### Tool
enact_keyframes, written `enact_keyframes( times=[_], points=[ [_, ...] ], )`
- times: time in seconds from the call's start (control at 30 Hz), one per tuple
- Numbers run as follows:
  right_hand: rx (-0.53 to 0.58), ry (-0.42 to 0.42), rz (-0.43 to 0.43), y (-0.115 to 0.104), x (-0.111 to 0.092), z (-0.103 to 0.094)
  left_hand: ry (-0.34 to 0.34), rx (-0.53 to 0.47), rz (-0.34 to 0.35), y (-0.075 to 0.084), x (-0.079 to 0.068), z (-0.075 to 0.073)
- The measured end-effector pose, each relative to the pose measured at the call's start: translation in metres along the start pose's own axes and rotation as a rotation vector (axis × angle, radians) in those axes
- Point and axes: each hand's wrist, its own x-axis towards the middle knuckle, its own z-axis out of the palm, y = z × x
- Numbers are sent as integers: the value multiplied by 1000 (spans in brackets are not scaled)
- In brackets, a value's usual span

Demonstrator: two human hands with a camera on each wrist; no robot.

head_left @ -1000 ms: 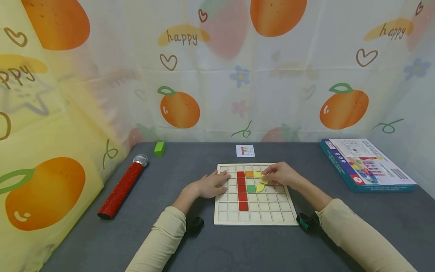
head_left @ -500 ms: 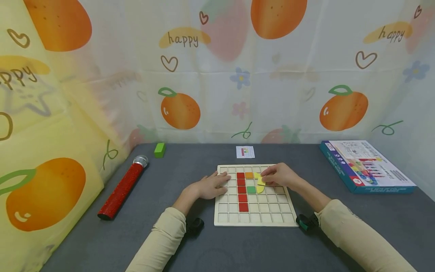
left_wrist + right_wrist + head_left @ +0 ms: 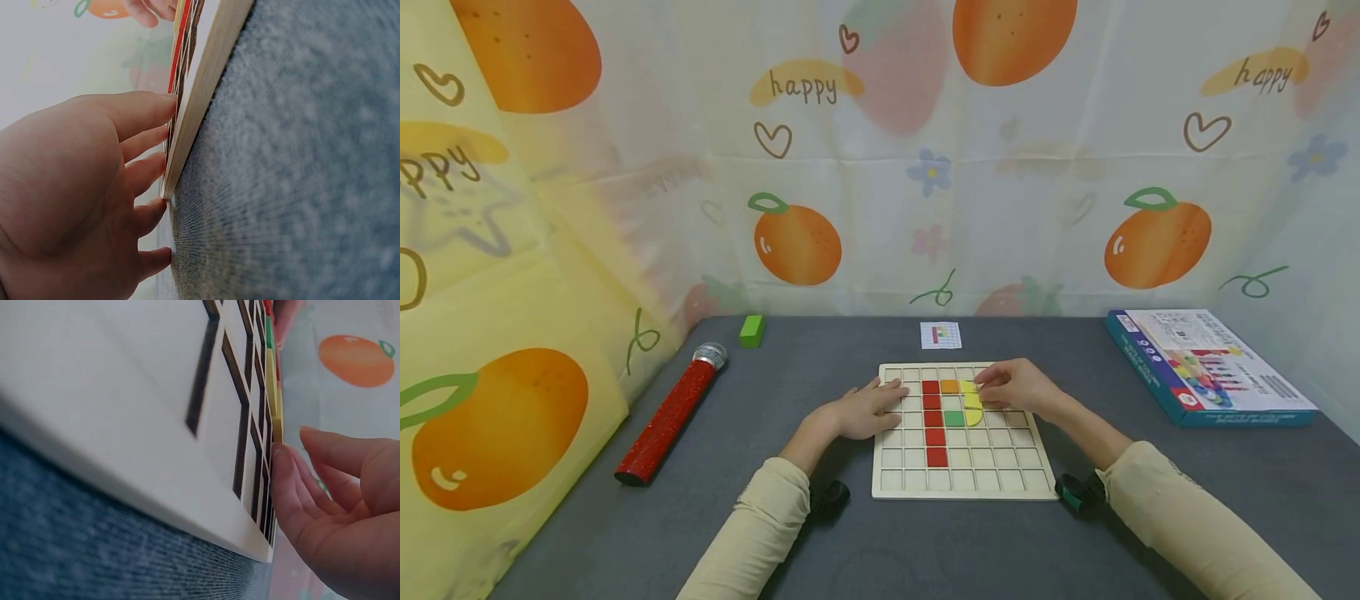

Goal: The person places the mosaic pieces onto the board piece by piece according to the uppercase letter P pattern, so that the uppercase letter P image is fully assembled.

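A pale grid board (image 3: 962, 481) lies on the table with a column of red squares (image 3: 936, 437), an orange square (image 3: 950, 387) and a green square (image 3: 954, 418) in its cells. Right of these runs a column of yellow pieces (image 3: 973, 401), the lowest with a rounded corner. My left hand (image 3: 853, 412) rests spread on the board's left edge, thumb and some fingertips on top. At the yellow column is my right hand (image 3: 1018, 386); in the right wrist view its fingertips are right by a yellow piece (image 3: 277, 428), thumb apart from the other fingers.
A small printed card (image 3: 941, 335) lies behind the board. To the left are a red microphone (image 3: 673, 415) and a green block (image 3: 752, 331). A flat game box (image 3: 1213, 367) lies at the right. A fruit-patterned curtain (image 3: 880, 192) hangs behind the table.
The middle yellow piece, earlier tilted in my right fingers, now lies flat in line with the other yellow pieces. The right fingers have loosened beside it. The left hand has stayed put.
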Motion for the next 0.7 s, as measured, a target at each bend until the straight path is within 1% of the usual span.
enact_keyframes(
  times=[0.1,0.33,0.7],
  points=[
    [18,4,9,1,-1,1,-2,3,2,0,0,0],
    [8,12,-8,5,0,0,1,-8,9,-1,-1,1],
    [83,-3,-5,5,1,0,-8,-11,13,1,-3,-2]
  ],
)
